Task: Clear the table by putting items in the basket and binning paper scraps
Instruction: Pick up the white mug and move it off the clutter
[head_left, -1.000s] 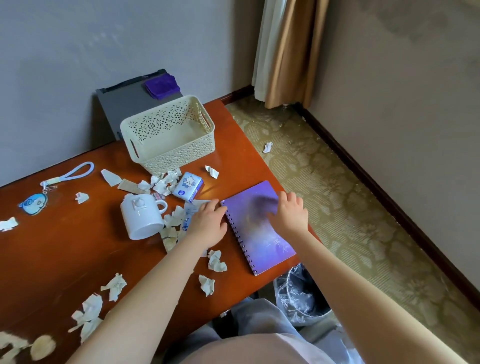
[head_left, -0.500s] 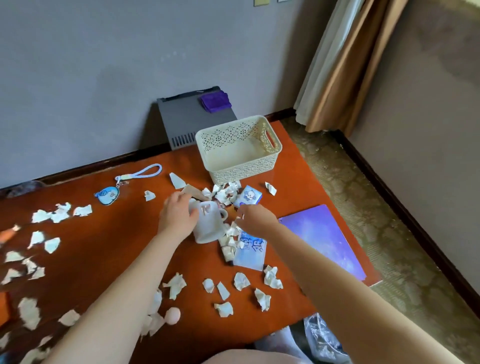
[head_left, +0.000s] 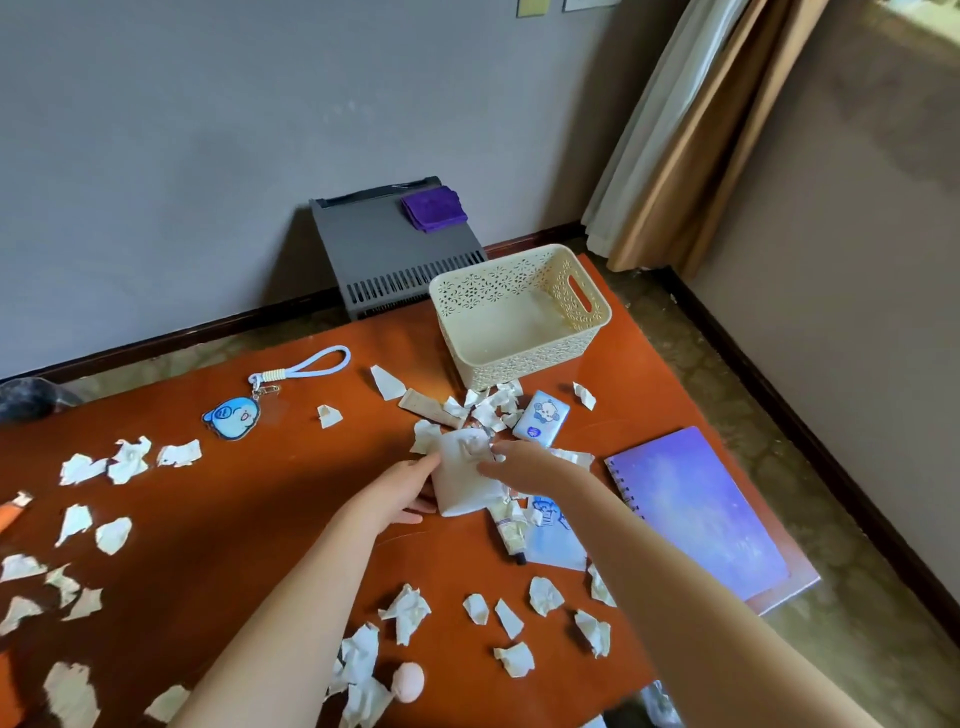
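Colours as I log them.

- Table (head_left: 249, 499): glossy reddish-orange wood.
- Basket (head_left: 519, 358): cream, walls pierced in a floral lattice pattern.
- Mug (head_left: 462, 486) I am holding: plain white.
- Paper scraps (head_left: 127, 460): white to off-white.
- Notebook (head_left: 691, 509): purple shading to blue, faint starry speckle, dark spiral wire.
- Tissue pack (head_left: 541, 418): pale blue, with a cartoon figure.
- Keychain charm (head_left: 232, 415): bright blue cartoon creature.
- Strap (head_left: 293, 371): pale lilac-blue.
- Pompom (head_left: 408, 682): soft pink.
- Cloth (head_left: 434, 208): deep purple, on a dark grey box (head_left: 374, 260).
- Curtain (head_left: 691, 130): tan with a white lining.
- Carpet (head_left: 779, 415): olive-gold, repeating ornamental pattern.
- Wall (head_left: 208, 156): flat grey.
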